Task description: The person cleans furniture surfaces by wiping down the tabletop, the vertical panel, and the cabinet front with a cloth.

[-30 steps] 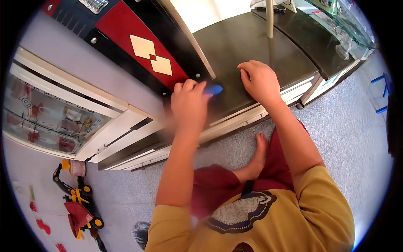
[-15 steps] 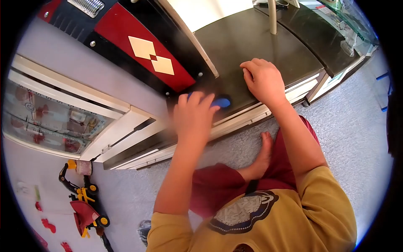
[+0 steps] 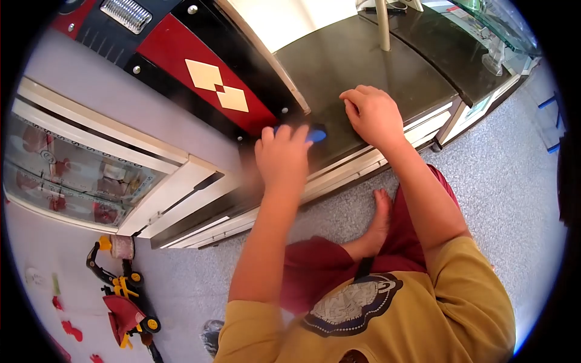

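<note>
My left hand (image 3: 282,158) lies over a blue object (image 3: 315,135) with a dark edge, on the dark cabinet top (image 3: 327,72). Its fingers are bent over the object, which sticks out beyond the fingertips. Most of it is hidden under the palm, so I cannot tell its exact kind. To the right, my right hand (image 3: 376,118) is at the cabinet top near its front edge, fingers loosely curled together and nothing visible in them. A black and red panel (image 3: 242,91) with two cream squares stands just beyond my left hand.
A pale pole (image 3: 384,27) rises from the cabinet top at the back. At left stands a white-framed glass-front cabinet (image 3: 175,178). A toy digger (image 3: 124,284) in yellow, black and red sits at lower left. Glass items (image 3: 495,57) are at upper right.
My left hand and the blue object have shifted slightly away from me along the cabinet top. My right hand keeps nearly the same pose. The whole view has tilted a little.
</note>
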Demonstrator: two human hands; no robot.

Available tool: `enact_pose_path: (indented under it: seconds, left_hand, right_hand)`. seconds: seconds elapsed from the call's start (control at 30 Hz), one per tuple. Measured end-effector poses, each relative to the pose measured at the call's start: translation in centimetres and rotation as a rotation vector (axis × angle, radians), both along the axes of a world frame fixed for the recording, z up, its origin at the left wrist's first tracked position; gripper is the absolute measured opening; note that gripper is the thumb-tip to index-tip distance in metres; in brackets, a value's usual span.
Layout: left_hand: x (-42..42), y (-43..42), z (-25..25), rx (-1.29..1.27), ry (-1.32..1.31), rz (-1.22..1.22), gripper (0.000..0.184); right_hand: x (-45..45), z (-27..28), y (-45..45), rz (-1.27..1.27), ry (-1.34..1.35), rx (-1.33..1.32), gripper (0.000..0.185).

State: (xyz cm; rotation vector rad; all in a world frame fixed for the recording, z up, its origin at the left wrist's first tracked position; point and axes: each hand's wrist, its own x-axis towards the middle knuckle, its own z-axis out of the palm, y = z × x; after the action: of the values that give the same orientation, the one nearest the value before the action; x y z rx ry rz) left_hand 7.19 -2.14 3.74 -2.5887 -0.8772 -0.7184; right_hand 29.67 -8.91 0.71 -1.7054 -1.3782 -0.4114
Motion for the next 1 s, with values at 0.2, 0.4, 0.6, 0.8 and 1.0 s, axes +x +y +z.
enact_pose_path:
  seconds: [0.2,0.4,0.6,0.8,1.0]
  left_hand:
    - [-2.8,-1.9,0.5,-0.070,-0.028,-0.004,0.036]
    - [-0.7,2.5,0.1,-0.032,-0.041,0.071,0.029]
    - [0.0,2.8,-0.3,0.047,0.018,0.128,0.030]
    - [-3.0,-2.2,0.5,0.000,0.037,0.117,0.030]
    - [-3.5,-1.8,1.2,-0.085,0.015,0.127,0.029]
  right_hand:
    - [0.0,0.0,-0.1,0.011,-0.038,0.004,0.011]
    - [0.0,0.1,0.1,0.002,-0.020,0.017,0.009]
    - [-0.1,0.1,0.0,0.006,0.014,0.002,0.011]
    - [0.0,0.0,-0.1,0.017,-0.010,0.017,0.010]
    - [-0.1,0.1,0.0,-0.001,-0.045,0.008,0.009]
